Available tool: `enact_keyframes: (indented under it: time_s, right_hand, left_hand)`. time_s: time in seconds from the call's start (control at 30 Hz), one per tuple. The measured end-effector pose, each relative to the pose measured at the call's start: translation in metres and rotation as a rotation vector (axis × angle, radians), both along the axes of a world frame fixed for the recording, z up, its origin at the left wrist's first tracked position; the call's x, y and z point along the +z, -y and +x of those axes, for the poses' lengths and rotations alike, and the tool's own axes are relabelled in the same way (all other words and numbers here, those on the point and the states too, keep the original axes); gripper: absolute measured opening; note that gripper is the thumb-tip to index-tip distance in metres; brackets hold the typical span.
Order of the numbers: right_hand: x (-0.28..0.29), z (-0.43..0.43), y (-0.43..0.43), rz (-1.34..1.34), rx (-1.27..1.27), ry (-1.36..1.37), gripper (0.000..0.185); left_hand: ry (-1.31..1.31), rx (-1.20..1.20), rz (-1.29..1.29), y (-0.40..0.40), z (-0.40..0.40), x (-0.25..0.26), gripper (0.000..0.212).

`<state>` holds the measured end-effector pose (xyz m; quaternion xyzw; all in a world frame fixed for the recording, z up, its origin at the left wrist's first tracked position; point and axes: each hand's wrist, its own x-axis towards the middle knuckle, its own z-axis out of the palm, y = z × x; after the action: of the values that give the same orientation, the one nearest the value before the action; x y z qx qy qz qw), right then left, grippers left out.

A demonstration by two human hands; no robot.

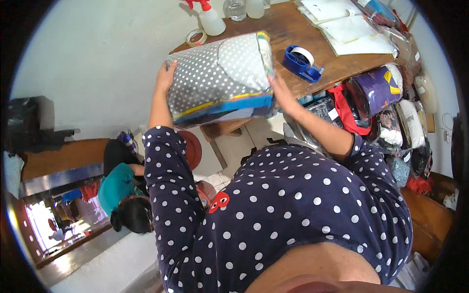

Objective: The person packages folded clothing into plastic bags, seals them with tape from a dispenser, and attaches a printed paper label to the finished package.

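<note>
Between my two hands is a large plastic-wrapped bundle of folded fabric (220,77), with grey white-dotted cloth on its upper face and blue and yellow edges along its near side. My left hand (166,77) grips its left end, with the thumb on top. My right hand (281,89) presses against its right end, the fingers partly blurred. The bundle is over the near left edge of the wooden table (278,40); whether it touches the wood is hidden. To its right stands a blue tape dispenser (302,66) with a white roll.
A roll of tape (196,37) and a white spray bottle (212,22) stand behind the bundle. Clear plastic packets (355,34) lie at the back right. Several wrapped bundles, one purple (377,89), are stacked at right. A person in teal (117,186) is at lower left.
</note>
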<state>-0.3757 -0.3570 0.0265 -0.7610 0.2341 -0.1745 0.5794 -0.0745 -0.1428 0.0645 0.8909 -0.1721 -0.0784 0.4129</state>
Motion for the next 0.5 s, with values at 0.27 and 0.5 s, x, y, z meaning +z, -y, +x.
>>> enact_keyframes:
  time_s: [0.27,0.5]
  right_hand:
    - [0.04,-0.061,0.027,-0.285,0.538,-0.053,0.048]
    - [0.026,-0.066,0.293,-0.469,-0.272,-0.076,0.036]
  left_hand:
    - [0.33,-0.266,0.295,0.055,0.047,0.006,0.049]
    - [0.692,-0.209,0.475,0.068,-0.004,0.053,0.034]
